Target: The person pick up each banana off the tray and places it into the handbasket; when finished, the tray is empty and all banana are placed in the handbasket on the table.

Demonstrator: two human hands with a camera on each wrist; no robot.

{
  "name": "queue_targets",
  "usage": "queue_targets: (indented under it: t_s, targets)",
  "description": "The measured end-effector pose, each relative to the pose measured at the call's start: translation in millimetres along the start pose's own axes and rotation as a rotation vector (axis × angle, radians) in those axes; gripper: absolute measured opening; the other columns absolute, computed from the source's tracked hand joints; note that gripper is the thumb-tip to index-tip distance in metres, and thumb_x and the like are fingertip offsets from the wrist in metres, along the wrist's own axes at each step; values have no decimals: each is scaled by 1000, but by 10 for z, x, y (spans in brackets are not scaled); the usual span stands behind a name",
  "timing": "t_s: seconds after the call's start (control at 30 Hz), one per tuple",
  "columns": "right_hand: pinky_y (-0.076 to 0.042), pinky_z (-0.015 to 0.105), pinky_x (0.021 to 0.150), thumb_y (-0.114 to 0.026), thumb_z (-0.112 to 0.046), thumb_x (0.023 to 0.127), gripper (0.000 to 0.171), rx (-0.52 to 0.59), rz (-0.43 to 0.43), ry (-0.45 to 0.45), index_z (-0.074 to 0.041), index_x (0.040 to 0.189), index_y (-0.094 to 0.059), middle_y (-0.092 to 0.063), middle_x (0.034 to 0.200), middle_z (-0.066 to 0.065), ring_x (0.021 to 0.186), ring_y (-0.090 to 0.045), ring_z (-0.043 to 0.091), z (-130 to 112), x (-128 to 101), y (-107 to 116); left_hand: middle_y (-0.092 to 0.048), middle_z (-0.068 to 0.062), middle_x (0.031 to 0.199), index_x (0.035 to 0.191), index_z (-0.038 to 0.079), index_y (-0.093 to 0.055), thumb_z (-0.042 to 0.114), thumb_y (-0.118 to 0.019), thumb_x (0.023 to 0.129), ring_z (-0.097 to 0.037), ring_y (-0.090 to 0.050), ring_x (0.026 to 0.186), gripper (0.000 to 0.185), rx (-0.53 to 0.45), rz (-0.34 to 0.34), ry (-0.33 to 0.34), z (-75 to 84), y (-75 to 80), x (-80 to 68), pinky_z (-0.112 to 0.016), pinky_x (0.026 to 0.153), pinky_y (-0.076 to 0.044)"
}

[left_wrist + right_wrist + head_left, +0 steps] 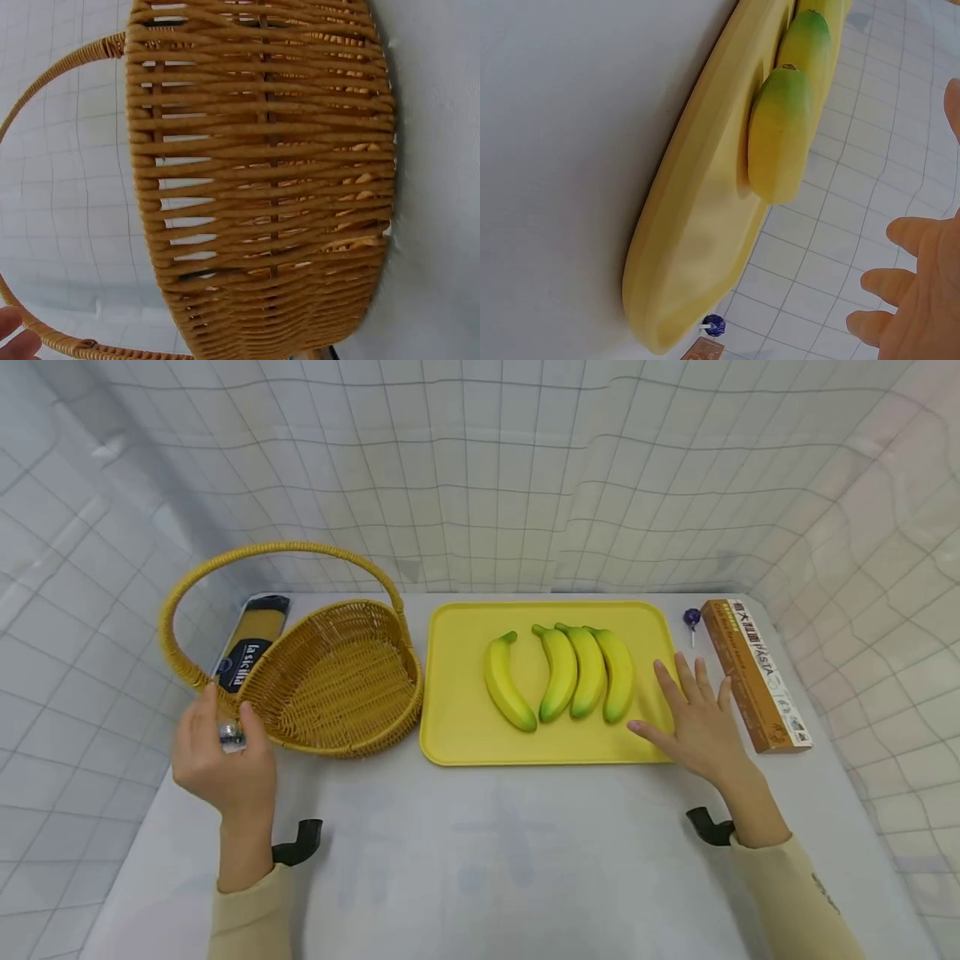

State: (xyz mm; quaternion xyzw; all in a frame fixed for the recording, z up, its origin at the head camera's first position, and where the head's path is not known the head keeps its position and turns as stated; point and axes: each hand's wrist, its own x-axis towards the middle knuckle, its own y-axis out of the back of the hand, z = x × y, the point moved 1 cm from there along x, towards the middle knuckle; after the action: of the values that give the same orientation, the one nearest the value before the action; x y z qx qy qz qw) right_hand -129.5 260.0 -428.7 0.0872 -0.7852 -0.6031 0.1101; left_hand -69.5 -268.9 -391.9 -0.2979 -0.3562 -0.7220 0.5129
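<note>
- White gridded cloth (480,485) backed a pale table (487,852).
- Left hand (225,760) gripped the tilted wicker basket (337,681) at its rim, where the handle (277,550) joined; the basket sat left of the yellow tray (465,727), over a pasta packet (251,643).
- Right hand (693,718) hovered flat, fingers spread and grasping nothing, at the tray's right edge, beside four bananas (558,672).
- A brown pasta box (753,672) and a lollipop (691,618) lay farther right.

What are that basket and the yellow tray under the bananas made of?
The basket looks like woven wicker or rattan, possibly plastic imitation: tan strands interlaced with gaps, matte. The tray seems moulded plastic: smooth, uniform yellow, soft sheen, rounded rim.
</note>
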Motion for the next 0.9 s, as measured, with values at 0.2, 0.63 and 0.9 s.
queue_targets:
  t_s: [0.2,0.63,0.9]
  targets:
    - [2,73,110,-55,-63,88,93,21,12,-6,-13,157,-18,-8,163,22,148,-1,48,4,1,-6,-68,-15,101,115,11,-70,15,-69,87,-27,-63,98,29,36,56,177,-172,-20,66,-19,82,-42]
    - [-6,73,110,-54,-61,90,92,73,67,-17,-10,157,-17,-12,161,24,147,-6,49,42,46,-55,-63,8,112,127,18,-63,24,-69,89,-11,-62,99,39,-88,-52,374,-558,-180,39,-16,84,-48]
    - [-10,73,110,-58,-55,91,91,197,155,-22,-7,156,-18,-17,159,27,146,-11,50,81,154,-134,-65,16,104,117,22,-70,22,-62,94,-1,-60,93,24,-147,-106,434,-669,-260,-17,-15,76,-46]
